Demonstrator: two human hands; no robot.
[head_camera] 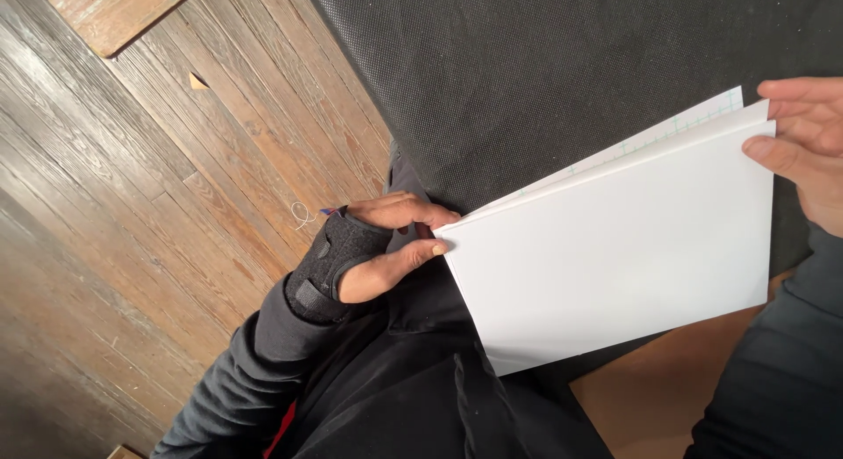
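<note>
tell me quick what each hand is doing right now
Left hand: pinching the corner of the white board.
Right hand: gripping the board's opposite corner.

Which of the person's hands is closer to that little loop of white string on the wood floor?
Left. The left hand, in a black wrist brace, grips the white sheets beside the string; the right hand holds their far edge.

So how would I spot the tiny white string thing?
Start on the wooden floor, left of the black mat. Just above the left hand in its black wrist brace lies a thin white thread loop, the only pale squiggle on the boards.
</note>
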